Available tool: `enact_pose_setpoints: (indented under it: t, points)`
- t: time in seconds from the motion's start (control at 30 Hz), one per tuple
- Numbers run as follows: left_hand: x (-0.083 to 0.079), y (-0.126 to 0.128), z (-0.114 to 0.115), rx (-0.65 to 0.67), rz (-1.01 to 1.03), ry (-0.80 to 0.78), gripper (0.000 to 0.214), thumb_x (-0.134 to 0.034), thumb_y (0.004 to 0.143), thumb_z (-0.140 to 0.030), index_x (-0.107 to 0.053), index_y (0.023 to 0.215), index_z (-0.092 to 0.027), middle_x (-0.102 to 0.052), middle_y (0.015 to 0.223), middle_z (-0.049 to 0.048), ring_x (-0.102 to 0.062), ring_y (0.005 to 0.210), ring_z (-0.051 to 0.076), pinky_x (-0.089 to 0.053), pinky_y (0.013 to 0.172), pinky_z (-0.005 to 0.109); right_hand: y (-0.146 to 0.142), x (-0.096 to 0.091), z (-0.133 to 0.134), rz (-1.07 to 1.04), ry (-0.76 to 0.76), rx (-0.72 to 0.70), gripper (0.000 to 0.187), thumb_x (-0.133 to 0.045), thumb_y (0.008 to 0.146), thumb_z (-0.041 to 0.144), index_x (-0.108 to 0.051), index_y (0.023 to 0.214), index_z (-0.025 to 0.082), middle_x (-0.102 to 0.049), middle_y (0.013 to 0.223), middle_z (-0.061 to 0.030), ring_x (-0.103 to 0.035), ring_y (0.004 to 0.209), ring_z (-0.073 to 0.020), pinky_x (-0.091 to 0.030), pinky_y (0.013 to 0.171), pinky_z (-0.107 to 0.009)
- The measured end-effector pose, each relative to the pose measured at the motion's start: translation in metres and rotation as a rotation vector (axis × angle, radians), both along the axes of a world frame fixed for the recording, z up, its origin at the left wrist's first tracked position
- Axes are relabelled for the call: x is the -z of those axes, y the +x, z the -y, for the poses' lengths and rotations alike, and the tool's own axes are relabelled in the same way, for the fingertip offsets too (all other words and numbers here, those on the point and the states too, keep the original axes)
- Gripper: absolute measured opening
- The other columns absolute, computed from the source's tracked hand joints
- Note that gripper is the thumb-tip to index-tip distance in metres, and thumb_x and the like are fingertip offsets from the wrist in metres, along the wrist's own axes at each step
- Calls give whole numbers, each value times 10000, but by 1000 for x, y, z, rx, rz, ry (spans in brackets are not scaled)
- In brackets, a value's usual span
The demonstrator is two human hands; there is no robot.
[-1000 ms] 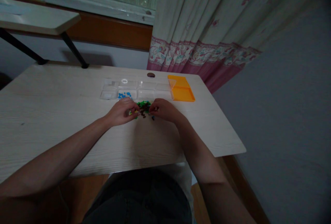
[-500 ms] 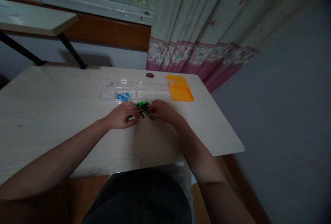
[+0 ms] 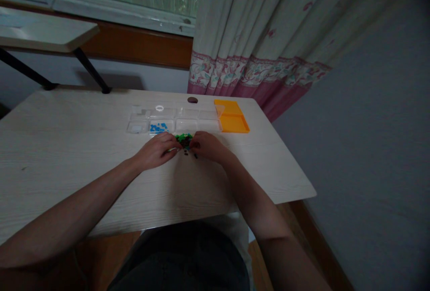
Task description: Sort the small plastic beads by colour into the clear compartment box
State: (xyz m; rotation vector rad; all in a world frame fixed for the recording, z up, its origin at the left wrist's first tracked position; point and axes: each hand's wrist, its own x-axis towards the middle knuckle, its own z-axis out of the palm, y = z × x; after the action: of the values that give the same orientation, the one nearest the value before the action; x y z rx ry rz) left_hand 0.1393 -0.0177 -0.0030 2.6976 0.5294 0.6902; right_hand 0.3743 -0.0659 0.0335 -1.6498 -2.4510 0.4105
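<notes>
A pile of small green and dark brown pieces (image 3: 184,139) lies on the table between my two hands, with a few dark pieces (image 3: 186,152) loose on its near side. My left hand (image 3: 160,148) is at the pile's left edge, thumb and fingertips drawn together; anything between them is too small to make out. From the right, my right hand (image 3: 205,144) reaches into the pile with curled fingers, and its fingertips are partly hidden. Just beyond the hands is a clear plastic compartment box (image 3: 187,125). One near compartment of it holds small blue pieces (image 3: 158,128).
An open orange case (image 3: 234,123) lies at the box's right end. Behind the box sits a brown oval object (image 3: 192,100). A raised shelf (image 3: 50,33) on black legs stands at the back left, and a curtain (image 3: 248,67) hangs behind the table (image 3: 83,156).
My left thumb and fingers have closed together at the pile. The right hand stays at the pile's right side, its fingers slightly shifted. The whole view has moved a little.
</notes>
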Motion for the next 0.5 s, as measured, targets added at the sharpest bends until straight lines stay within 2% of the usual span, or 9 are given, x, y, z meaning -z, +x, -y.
enact_pose_setpoints:
  t: [0.3, 0.5]
  points:
    - [-3, 0, 1, -32, 58, -10, 256, -490, 953, -291, -706, 1062, -207, -665, 967, 83, -596, 966, 222, -487, 879, 375, -1, 1, -1, -55, -28, -1, 132, -683, 818, 139, -775, 903, 181, -679, 916, -56, -606, 839, -150, -418, 764, -235]
    - [-1, -1, 0, -19, 63, -2, 248, -493, 956, -277, -694, 1084, -208, -654, 969, 78, -591, 959, 217, -484, 864, 357, -5, 2, -1, -66, 11, -37, 130, -683, 818, 132, -773, 899, 179, -668, 905, -60, -598, 886, -169, -419, 788, -248]
